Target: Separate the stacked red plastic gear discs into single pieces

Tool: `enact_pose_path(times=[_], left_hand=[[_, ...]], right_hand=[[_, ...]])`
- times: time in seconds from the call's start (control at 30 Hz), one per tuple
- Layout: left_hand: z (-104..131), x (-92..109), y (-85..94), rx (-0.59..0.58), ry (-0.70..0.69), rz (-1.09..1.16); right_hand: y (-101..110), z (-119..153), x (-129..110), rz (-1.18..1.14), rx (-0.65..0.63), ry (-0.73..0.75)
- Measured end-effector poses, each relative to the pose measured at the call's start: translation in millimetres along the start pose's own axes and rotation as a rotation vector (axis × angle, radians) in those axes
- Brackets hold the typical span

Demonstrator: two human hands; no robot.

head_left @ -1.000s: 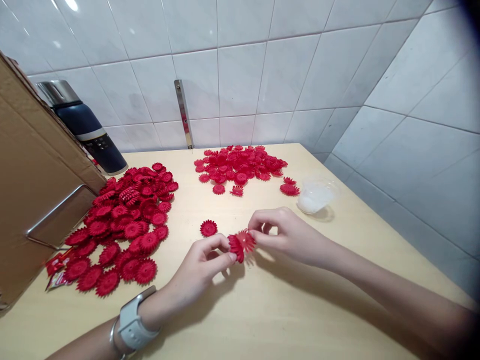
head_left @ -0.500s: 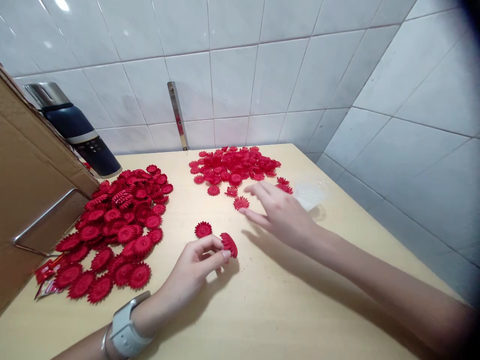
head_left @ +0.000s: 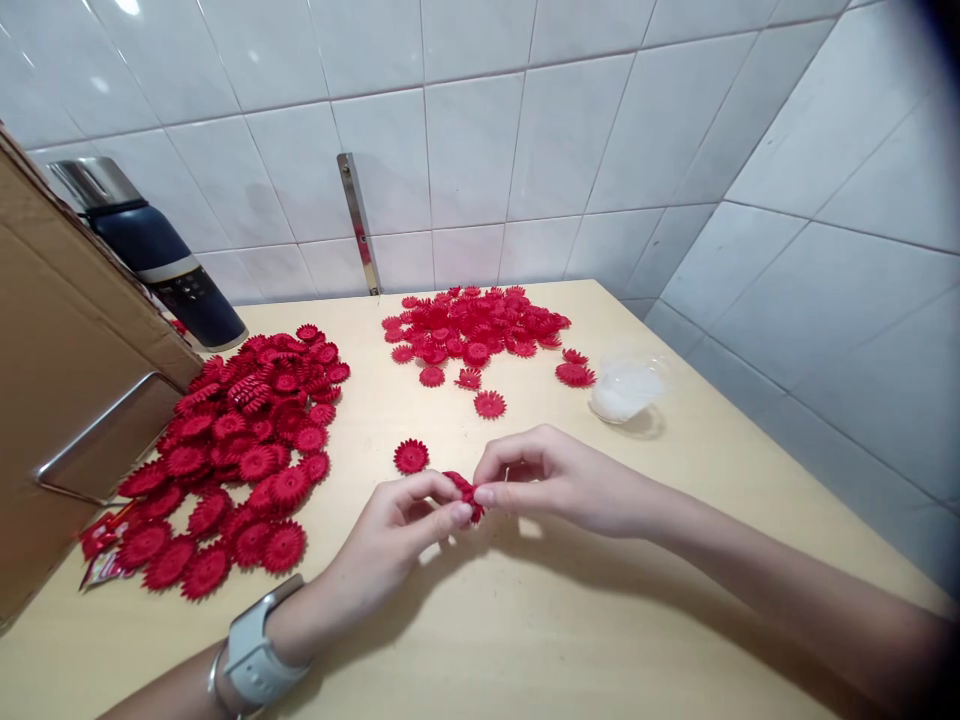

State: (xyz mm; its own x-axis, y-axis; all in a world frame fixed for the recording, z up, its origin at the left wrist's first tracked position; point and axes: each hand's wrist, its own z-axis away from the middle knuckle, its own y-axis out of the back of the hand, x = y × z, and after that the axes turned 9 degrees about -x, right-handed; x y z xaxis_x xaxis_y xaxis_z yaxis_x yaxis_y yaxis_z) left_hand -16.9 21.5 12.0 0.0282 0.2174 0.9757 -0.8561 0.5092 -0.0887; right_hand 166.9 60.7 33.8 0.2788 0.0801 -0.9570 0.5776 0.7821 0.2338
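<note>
Between thumb and fingers of my left hand [head_left: 390, 528] is a red toothed-edge paper-like flower [head_left: 460, 486], tilted on its side. My right hand [head_left: 574, 480] pinches at the flower's right edge, and its fingertips meet those of the left. Whether the right fingers hold a separate small piece is hidden. Just behind my left hand, a single red flower [head_left: 411, 456] lies flat on the table [head_left: 570, 640]. Another loose flower [head_left: 490, 404] lies farther back, in front of a heap of similar red flowers [head_left: 480, 325].
A larger pile of red flowers [head_left: 255, 460] spreads on the left, beside a cardboard box [head_left: 82, 400]. Behind the box stands a dark blue flask [head_left: 165, 250]. A clear plastic cup [head_left: 626, 390] with whitish contents sits at the right. Tiled walls [head_left: 480, 140] close off the back and right.
My right hand has come back from near the far heap to the flower in my left hand, and its fingers have closed there. The left hand keeps its hold.
</note>
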Motion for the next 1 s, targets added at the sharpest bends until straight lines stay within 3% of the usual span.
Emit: enact_pose_path(times=[0.27, 0.43, 0.8, 1.0], left_hand=[[0.0, 0.7, -2.1, 0.003, 0.051, 0.124], [-0.7, 3.5, -5.6, 0.018, 0.095, 0.227], [-0.8, -4.9, -0.5, -0.017, 0.010, 0.062], [-1.1, -2.9, -2.7, 0.035, 0.060, 0.100]], right_hand=[[2.5, -1.1, 3.6, -0.144, -0.062, -0.045], [-2.6, -0.7, 0.6, -0.130, 0.033, -0.086], [-0.9, -3.6, 12.2, -0.340, 0.027, -0.087], [-0.9, -2.9, 12.8, -0.403, 0.015, -0.088]])
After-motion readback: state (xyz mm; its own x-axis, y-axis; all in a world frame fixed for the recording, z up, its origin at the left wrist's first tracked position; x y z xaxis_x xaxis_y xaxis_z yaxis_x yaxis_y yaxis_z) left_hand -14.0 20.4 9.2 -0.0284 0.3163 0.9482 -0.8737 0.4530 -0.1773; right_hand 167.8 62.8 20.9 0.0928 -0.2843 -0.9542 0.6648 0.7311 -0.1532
